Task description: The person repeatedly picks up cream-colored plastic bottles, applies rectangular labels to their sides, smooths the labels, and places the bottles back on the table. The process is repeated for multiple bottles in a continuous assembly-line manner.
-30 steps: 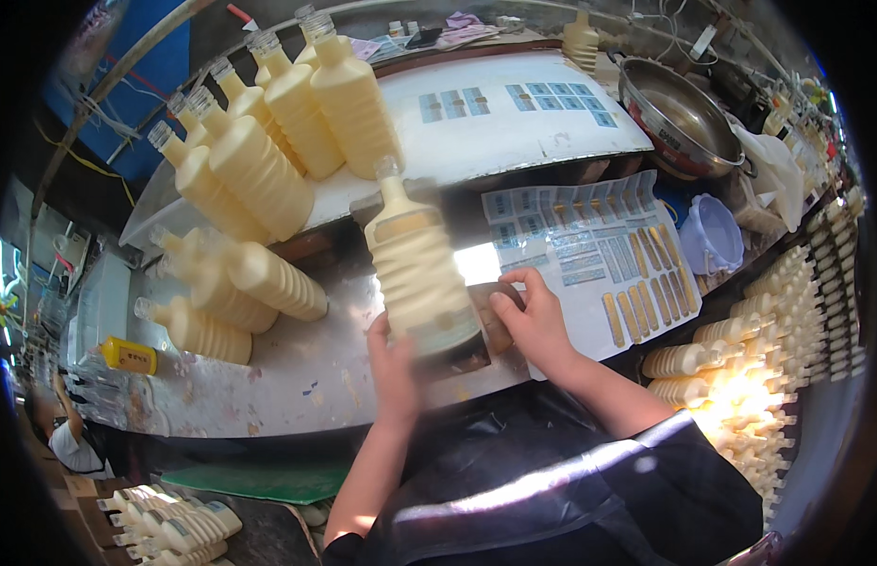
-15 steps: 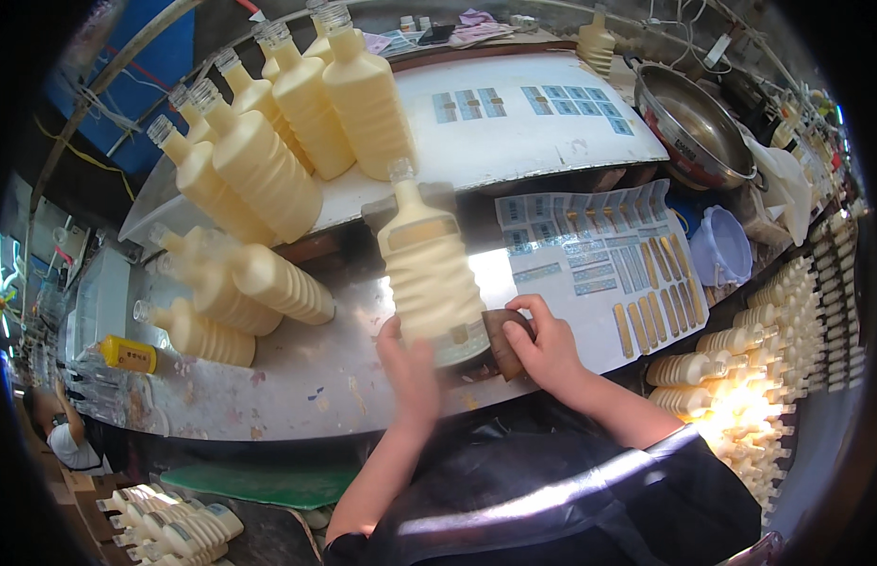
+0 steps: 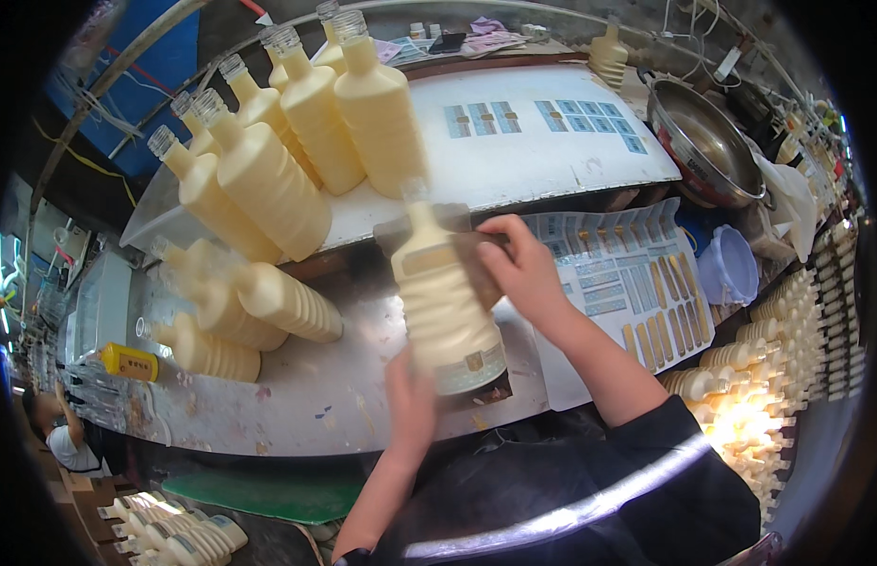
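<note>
Already, a pale band with a small emblem sits near the base of the cream bottle (image 3: 452,321), which lies near the worktop's (image 3: 268,410) front edge, neck toward the back. Gold strips (image 3: 663,332) remain on the label sheet (image 3: 572,373) at the worktop's right end, beside bare patches. The person's left hand (image 3: 412,389), blurred, is partly curled at the bottle's lower left; its grip cannot be told. The right hand (image 3: 521,269) pinches a brown pad (image 3: 480,264) beside the bottle's upper right side.
</note>
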